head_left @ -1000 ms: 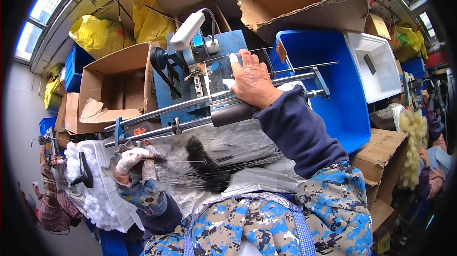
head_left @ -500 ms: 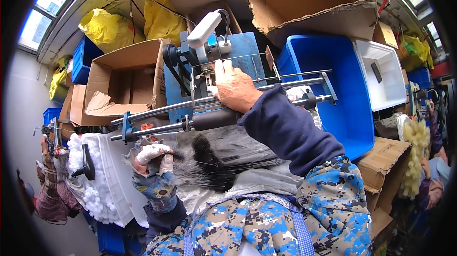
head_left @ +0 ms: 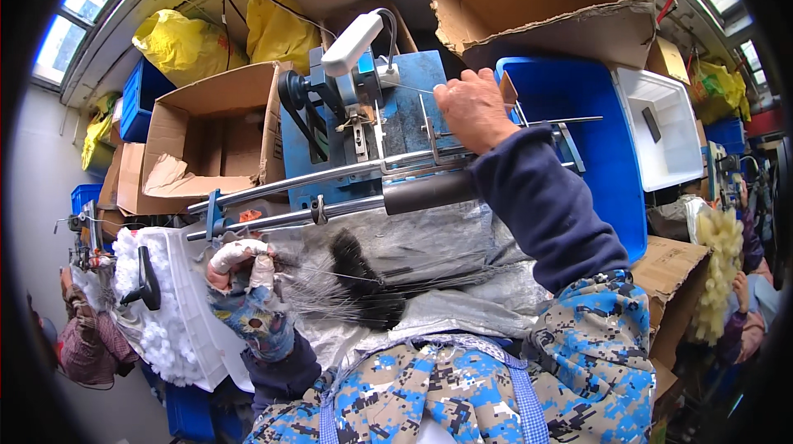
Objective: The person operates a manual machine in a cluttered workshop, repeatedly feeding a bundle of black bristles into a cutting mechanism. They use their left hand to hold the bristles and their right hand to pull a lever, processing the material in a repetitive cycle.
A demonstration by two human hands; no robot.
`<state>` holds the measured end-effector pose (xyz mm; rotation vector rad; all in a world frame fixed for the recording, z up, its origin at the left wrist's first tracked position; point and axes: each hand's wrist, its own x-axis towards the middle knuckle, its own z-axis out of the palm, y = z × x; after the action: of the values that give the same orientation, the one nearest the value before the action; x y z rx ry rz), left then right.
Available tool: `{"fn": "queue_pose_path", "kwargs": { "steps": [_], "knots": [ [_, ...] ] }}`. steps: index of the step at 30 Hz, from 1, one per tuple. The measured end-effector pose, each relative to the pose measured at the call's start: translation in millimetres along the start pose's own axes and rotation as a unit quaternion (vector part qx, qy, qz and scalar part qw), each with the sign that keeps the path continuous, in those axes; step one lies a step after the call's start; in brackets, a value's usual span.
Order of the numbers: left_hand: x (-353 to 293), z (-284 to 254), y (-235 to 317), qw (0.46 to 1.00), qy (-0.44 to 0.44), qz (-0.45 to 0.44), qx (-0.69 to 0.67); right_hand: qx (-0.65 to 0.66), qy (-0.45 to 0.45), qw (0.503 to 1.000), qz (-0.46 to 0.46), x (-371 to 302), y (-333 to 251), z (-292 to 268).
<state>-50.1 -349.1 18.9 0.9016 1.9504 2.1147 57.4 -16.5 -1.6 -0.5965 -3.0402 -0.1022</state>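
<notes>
My right hand (head_left: 477, 111) is closed at the right end of the sliding wire frame on a blue bench machine (head_left: 409, 109). A thin wire (head_left: 410, 89) runs from the machine head to its fingers. Below the rails is a dark roller sleeve (head_left: 429, 193) on the front rod. My left hand (head_left: 241, 266), its fingers wrapped in white tape, is pinched at the left over my lap. Fine bristles (head_left: 289, 262) stick out of its fingertips. Beside it, a bundle of black bristles (head_left: 357, 270) with long thin wires lies on a grey sheet (head_left: 438, 237).
Left of the machine stands an open carton (head_left: 216, 138), with a white tub of white tufts (head_left: 169, 312) nearer me. On the right are a deep blue bin (head_left: 607, 155), a white tray (head_left: 661, 126) and another carton (head_left: 669, 279). Co-workers sit at both sides.
My right hand has moved right from the machine head, and the wire frame and roller sleeve have slid right too. My left hand has shifted slightly left, still pinched.
</notes>
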Motion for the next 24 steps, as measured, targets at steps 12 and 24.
{"fn": "queue_pose_path", "kwargs": {
  "steps": [12, 24],
  "knots": [
    [-17, 67, 12, 0.999, -0.049, -0.012, -0.014, 0.638, 0.057, 0.749, -0.167, -98, -122, -37],
    [-44, 5, -88, 0.811, -0.385, -0.044, 0.439, 0.086, 0.065, 0.994, 0.016, 25, -46, 11]
  ]
}}
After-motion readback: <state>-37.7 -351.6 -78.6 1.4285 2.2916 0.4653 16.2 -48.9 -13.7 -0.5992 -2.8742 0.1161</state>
